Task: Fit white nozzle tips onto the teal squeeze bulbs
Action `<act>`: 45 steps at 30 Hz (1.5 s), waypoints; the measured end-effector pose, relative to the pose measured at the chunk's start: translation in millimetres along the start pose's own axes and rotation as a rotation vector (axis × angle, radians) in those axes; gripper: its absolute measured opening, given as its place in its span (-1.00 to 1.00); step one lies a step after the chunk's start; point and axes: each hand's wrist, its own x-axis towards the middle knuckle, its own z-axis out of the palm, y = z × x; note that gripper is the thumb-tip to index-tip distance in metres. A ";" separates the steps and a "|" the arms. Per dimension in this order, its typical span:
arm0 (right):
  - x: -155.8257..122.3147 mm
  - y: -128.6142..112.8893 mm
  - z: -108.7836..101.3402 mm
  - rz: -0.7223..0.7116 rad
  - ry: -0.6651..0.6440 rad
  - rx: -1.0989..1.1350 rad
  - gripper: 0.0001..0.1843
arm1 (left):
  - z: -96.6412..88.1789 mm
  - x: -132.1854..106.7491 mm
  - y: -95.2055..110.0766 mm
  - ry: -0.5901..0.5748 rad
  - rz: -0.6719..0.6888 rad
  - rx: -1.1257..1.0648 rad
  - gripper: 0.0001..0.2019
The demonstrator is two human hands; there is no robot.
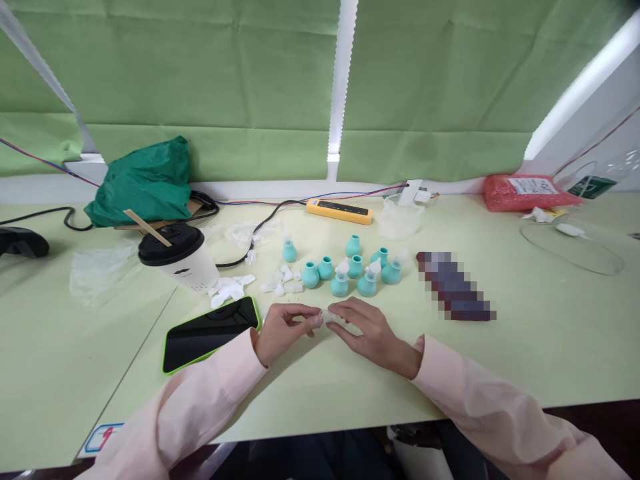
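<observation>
My left hand [285, 329] and my right hand [370, 331] meet at the table's middle, both pinched on a small clear-white plastic piece [327, 315] held between their fingertips. Just beyond them stand several teal bulb-shaped rubber pieces [356, 265]; some carry a white tip, others are bare. A little heap of loose white plastic tips [283, 280] lies left of the bulbs. Both sleeves are pale pink.
A black phone in a green case [210, 333] lies left of my left hand. A white paper cup with a black lid and wooden stick [177, 257] stands behind it. Green bag [145, 180], yellow power strip [340, 211], pixelated dark object [455, 287], red packet [527, 192].
</observation>
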 end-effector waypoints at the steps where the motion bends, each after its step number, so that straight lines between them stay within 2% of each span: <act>1: 0.2 0.3 1.3 0.116 0.025 0.126 -0.76 | -0.6 0.0 1.5 0.005 -0.003 -0.025 -0.74; 3: 0.6 -0.4 3.6 0.361 0.031 0.400 -0.72 | -2.4 0.1 4.1 0.015 -0.003 -0.064 -0.73; 6: 1.4 -3.2 6.1 0.641 -0.060 0.761 -0.66 | -5.2 0.7 5.3 0.006 -0.006 -0.102 -0.74; 8: 2.2 -4.9 7.0 0.756 -0.105 0.908 -0.63 | -6.4 1.2 4.8 -0.006 -0.012 -0.116 -0.76; 11: 3.5 -6.2 7.2 0.843 -0.076 1.008 -0.61 | -6.5 1.5 3.4 -0.015 -0.015 -0.129 -0.79; 14: 4.4 -6.1 6.9 0.888 -0.035 1.046 -0.62 | -4.9 1.3 1.6 -0.047 -0.005 -0.134 -0.82; 17: 4.6 -5.7 6.9 0.924 -0.059 1.074 -0.64 | -3.0 1.4 -0.2 -0.086 -0.002 -0.131 -0.83; 23: 2.7 -5.5 8.4 0.952 -0.115 1.126 -0.70 | -1.9 3.1 -2.0 -0.023 -0.009 -0.155 -0.85; 27: 1.7 -5.1 9.1 0.970 -0.119 1.147 -0.71 | -1.8 2.7 -0.4 -0.076 -0.005 -0.151 -0.84; 36: 1.8 -6.0 9.5 0.941 -0.117 1.097 -0.72 | -4.0 2.9 -0.3 -0.096 -0.138 -0.198 -0.78; 45: 1.1 -6.6 11.5 0.952 -0.081 1.081 -0.75 | -1.9 2.5 -4.3 -0.096 -0.078 -0.215 -0.82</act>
